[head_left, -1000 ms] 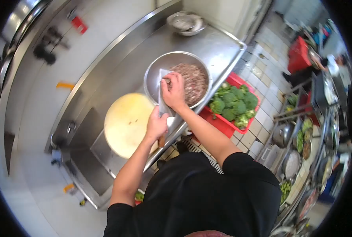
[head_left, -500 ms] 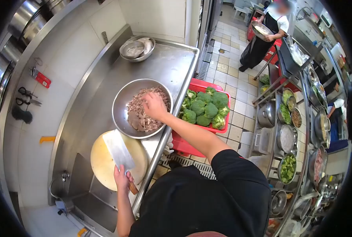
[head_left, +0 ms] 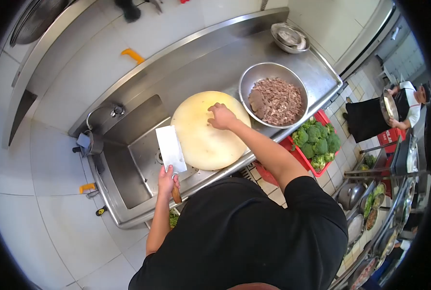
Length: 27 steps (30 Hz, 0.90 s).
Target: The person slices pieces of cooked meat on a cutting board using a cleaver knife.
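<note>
"Cleaver (head_left: 171, 149) location?"

"Left of centre, beside the left edge of the board (head_left: 210, 140), blade above the sink (head_left: 128, 181). Left hand (head_left: 167, 181) closed around the top of the handle (head_left: 176, 194); wooden end juts out below the fingers."

"Right hand (head_left: 221, 116)?"

"Over the upper middle of the board. Fingers part open, slightly spread; nothing seen in it. Palm side hidden; contact with the board cannot be told."

"Meat (head_left: 283, 99)?"

"In the bowl (head_left: 247, 84), right of centre, just beside the board, near the front rim of the counter (head_left: 196, 72)."

"Main hazard, judged?"

"A cut. Likely cause: blade swung rightward across the board with those bare fingers in its path. Second: a slip. A wet or greasy handle could turn in the grip and drop the cleaver into the sink."

"Board?"

"Its left part overhangs the sink; support underneath not visible. Hard pressure on that side might tip or slide it."

"Bowl?"

"An elbow or forearm knock could push it over the front rim, spilling meat towards the broccoli (head_left: 317, 137), lower right of it. Estimate only."
</note>
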{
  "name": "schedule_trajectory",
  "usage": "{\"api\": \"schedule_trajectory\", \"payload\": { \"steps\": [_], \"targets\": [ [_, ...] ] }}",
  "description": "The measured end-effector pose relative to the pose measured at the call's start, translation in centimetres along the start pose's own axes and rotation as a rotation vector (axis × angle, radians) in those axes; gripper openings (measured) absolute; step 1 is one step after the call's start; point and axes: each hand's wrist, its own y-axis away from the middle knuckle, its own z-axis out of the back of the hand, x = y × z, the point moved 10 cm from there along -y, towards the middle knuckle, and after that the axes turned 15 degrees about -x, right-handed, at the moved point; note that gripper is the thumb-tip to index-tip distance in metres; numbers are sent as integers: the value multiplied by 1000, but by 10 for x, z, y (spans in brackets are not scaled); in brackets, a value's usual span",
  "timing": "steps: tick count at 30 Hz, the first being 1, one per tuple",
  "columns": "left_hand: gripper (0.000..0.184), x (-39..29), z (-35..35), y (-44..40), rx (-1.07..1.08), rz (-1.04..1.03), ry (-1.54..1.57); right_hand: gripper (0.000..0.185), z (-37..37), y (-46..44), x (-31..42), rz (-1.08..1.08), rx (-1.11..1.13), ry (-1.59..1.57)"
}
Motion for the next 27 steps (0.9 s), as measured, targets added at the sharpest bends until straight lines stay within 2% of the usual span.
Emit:
{"api": "schedule_trajectory", "payload": {
  "steps": [1, 4, 6, 8, 12, 15, 21, 22, 23, 25, 27],
  "targets": [
    [18, 3, 9, -3, -9, 0, -10, 56, -20, -2, 2, -70, 83, 61],
    [19, 9, 33, -8, -14, -2, -16, 49, -38, 18, 15, -237, -45, 161],
    [19, 11, 39, -4, 6, 25, -26, 38, -69, 15, 23, -16, 11, 364],
    [19, 20, 46, -14, 23, 51, -50, 32, -88, 17, 15, -25, -107, 250],
    [18, 9, 35, -25, 142, 23, -118, 20, -71, 34, 27, -151, -110, 136],
    [15, -21, 12, -43, 223, -70, -209, 24, -56, 53, 29, -136, -200, 159],
    [13, -66, -32, -69, 272, -169, -337, 27, -61, 59, 19, -132, -136, 181],
    [14, -70, -38, -72, 258, -219, -435, 27, -61, 59, 17, -146, -118, 186],
    [15, -70, -42, -76, 241, -268, -532, 26, -57, 60, 10, -221, -150, 50],
    [19, -71, -43, -84, 181, -415, -700, 27, -8, 66, 22, -193, -301, -123],
    [21, -83, -49, -66, 155, -468, -722, 29, 48, 71, 18, -152, -477, -231]
  ]
}}
